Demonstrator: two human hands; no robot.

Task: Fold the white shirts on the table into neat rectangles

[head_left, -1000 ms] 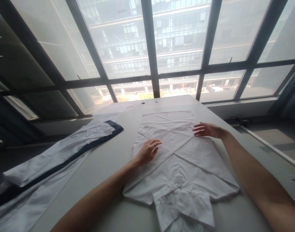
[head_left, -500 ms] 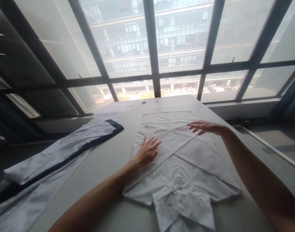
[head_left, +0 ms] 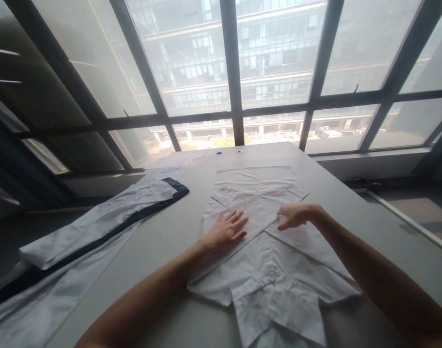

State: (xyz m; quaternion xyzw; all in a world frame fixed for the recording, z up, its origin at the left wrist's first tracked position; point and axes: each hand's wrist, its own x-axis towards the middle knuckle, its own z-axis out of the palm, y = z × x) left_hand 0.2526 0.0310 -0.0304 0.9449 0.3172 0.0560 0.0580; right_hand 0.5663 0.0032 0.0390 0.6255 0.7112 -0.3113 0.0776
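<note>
A white shirt [head_left: 264, 251] lies flat on the grey table [head_left: 163, 251], collar toward me, with both sleeves folded across its back. My left hand [head_left: 226, 231] rests flat on the folded left side, fingers spread. My right hand [head_left: 295, 214] sits on the crossed sleeves near the shirt's middle, fingers curled down onto the cloth as if pinching it. Whether cloth is between those fingers is unclear.
A long white garment with a dark blue band [head_left: 108, 222] lies along the table's left side. More white cloth [head_left: 177, 162] lies at the far left corner. Two small dark holes [head_left: 228, 152] mark the far table edge under the large window [head_left: 235, 72].
My right hand moved from the shirt's far right edge inward and toward me, and its fingers curled. My left hand shifted slightly and spread flat. The view tilted a little.
</note>
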